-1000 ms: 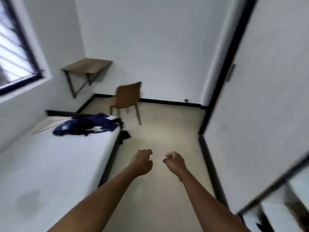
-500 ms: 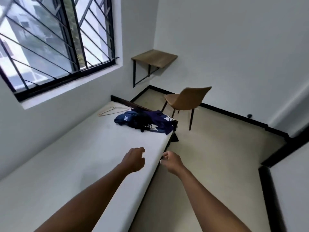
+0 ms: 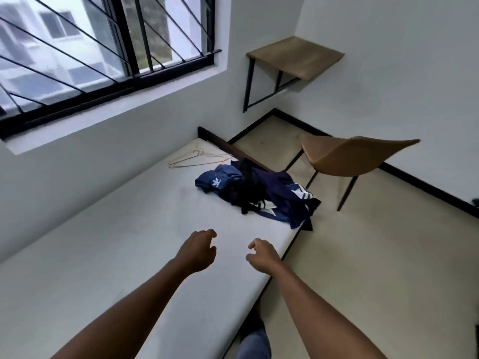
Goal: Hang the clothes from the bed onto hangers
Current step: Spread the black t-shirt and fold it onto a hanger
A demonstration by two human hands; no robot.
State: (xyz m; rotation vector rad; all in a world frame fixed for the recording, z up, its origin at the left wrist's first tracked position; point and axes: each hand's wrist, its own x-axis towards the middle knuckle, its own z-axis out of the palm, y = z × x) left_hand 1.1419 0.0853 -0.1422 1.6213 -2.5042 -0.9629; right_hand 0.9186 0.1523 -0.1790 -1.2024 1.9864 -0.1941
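You turned closer to the bed (image 3: 103, 242). Your left hand (image 3: 198, 251) and right hand (image 3: 263, 256) hovered loosely curled, holding nothing. At the far corner lay the clothes (image 3: 259, 193), beside the hangers (image 3: 197, 159): likely soft, light and floppy, best taken by the shoulders.

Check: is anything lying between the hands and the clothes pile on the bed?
Nothing visible. Only bare mattress lies between the left hand, the right hand and the clothes pile. Both hands are empty. The hangers lie beyond the pile, near the wall, not in the path.
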